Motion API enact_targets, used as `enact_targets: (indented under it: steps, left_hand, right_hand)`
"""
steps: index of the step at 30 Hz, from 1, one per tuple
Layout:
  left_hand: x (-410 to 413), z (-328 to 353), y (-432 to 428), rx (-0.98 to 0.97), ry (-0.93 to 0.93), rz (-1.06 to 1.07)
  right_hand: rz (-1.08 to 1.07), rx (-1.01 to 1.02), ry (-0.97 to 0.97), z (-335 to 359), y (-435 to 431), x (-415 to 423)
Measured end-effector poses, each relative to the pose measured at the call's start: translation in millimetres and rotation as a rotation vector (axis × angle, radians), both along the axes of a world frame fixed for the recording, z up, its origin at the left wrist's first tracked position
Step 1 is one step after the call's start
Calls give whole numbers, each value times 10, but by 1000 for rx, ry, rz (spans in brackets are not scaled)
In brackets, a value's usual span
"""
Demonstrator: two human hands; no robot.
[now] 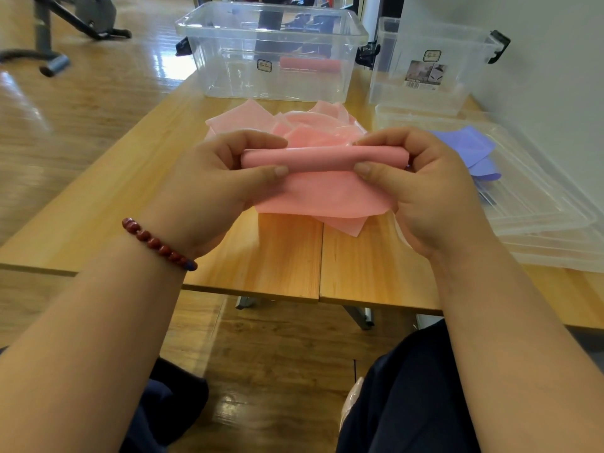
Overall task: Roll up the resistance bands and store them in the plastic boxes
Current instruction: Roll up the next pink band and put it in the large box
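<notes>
Head view: both hands, left (pixel 215 178) and right (pixel 421 184), pinch a half-rolled pink band (pixel 323 160) in their fingers, so rolling goes on; next, wind in the slack evenly.

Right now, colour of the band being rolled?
Pink band, pinched by both hands; head view shows it best.

My one head camera looks forward and down, close over the wooden table (pixel 268 253), whose far edge meets the frame's top.

lids (pixel 555 223) — cut off at right edge | box label (pixel 425 75) — print too small to read
</notes>
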State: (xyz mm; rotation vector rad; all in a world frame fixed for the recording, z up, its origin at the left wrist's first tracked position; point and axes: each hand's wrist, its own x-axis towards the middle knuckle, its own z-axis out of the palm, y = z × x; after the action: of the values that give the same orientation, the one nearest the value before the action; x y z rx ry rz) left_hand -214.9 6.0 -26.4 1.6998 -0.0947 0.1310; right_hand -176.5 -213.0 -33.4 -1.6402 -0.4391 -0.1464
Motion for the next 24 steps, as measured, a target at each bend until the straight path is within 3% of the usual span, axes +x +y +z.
enact_targets:
  steps: [15, 24]
  left_hand:
    - [2, 16, -17, -9, -57, 67]
    - [24, -11, -7, -6, -14, 25]
  right_hand:
    - [40, 45, 30, -30, 11, 29]
    - [-27, -84, 23, -15, -3, 17]
